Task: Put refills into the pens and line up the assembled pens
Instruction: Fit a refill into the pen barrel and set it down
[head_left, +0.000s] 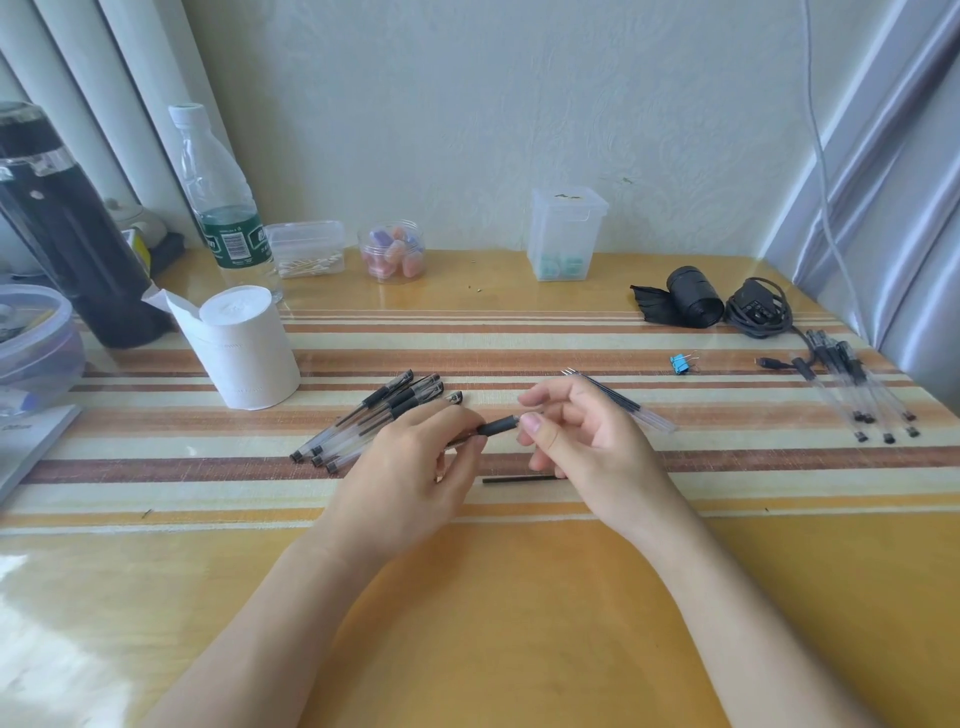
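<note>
Left hand (410, 467) fingers are being wrapped round the pen (497, 426) at frame centre; its tip end is being pinched by the right hand (582, 441). Parts should be kept coaxial.

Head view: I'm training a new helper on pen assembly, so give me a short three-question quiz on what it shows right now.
1. True or false: the left hand and the right hand hold the same pen.
2. Which lies nearest the paper roll? A the row of capped pens; B the blue clip; C the black cable.
3. Fill in: a single black ___ lies on the table just nearer the person than the hands.
Key: 1 true; 2 A; 3 refill.
</note>
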